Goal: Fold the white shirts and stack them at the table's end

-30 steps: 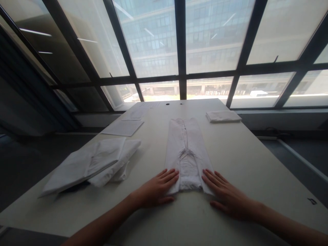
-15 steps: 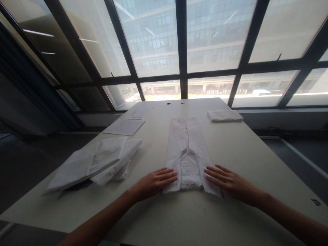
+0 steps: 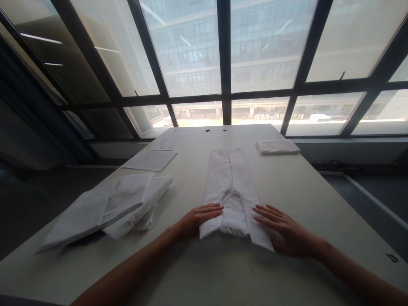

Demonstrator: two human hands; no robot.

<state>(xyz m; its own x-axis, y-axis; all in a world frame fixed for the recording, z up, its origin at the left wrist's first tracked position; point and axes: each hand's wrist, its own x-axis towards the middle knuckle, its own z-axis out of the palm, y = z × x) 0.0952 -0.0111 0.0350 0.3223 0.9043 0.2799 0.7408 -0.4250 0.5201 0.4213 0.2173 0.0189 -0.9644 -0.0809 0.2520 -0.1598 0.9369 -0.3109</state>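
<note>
While both forearms reach in from the near edge of the white table (image 3: 306,191), the left hand (image 3: 194,221) lies palm down with its fingers stretched out and close together, their tips resting on the near left corner of the folded white garment (image 3: 231,191). That hand grips nothing; it presses flat, wrist low, forearm angled in from the lower left. The right hand (image 3: 283,229) mirrors it on the other side: palm down, fingers spread a little and extended toward the cloth, the fingertips touching the garment's near right flap, the forearm coming in from the lower right. Neither hand closes around anything. Between the two hands, the garment runs as one long narrow strip away from the person down the middle of the table, its side panels folded inward along a centre line and its near end turned up slightly at the left corner. Counting the cloth items: one long garment under the hands, one loose pile of white fabric (image 3: 111,206) well to the left near the table's edge, and one small neatly folded white cloth (image 3: 277,146) at the far right. Two sheets of paper (image 3: 149,160) lie at the far left, one beyond the other. Behind the table stands a wall of dark-framed windows (image 3: 223,63).
</note>
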